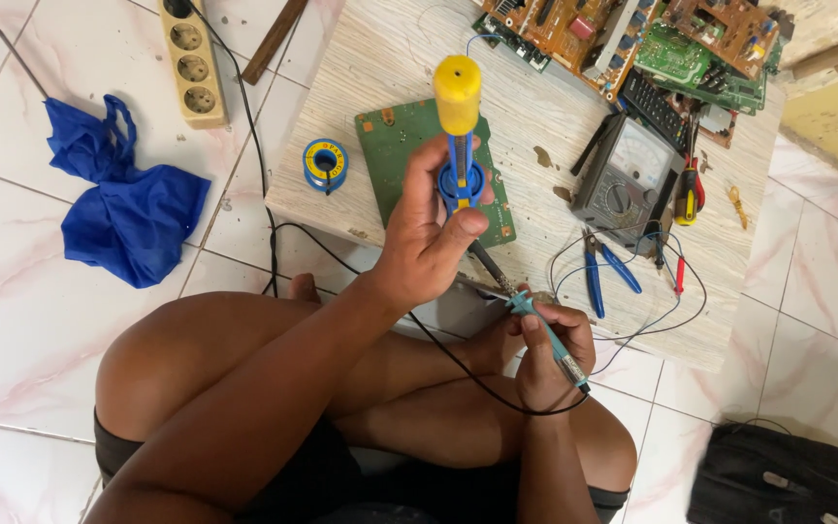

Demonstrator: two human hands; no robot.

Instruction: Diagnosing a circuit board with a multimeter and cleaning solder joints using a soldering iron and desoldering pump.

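My left hand (pixel 429 228) holds a desoldering pump (pixel 458 136), blue body with a yellow plunger, upright above a green circuit board (pixel 402 146) on a low wooden table (pixel 535 107). My thumb rests on the pump's blue collar, and its dark tip points down toward my right hand. My right hand (pixel 547 351) grips a soldering iron (pixel 547 335) with a teal handle; its black cord loops under the hand. The two tool tips meet near the table's front edge, above my crossed legs.
On the table lie a solder spool (pixel 325 163), an analog multimeter (pixel 628 180) with leads, blue-handled pliers (pixel 601 272), a red screwdriver (pixel 691 189) and several circuit boards (pixel 632 39). A blue plastic bag (pixel 123 204) and power strip (pixel 191 63) lie on the tiled floor. A black bag (pixel 788 480) sits bottom right.
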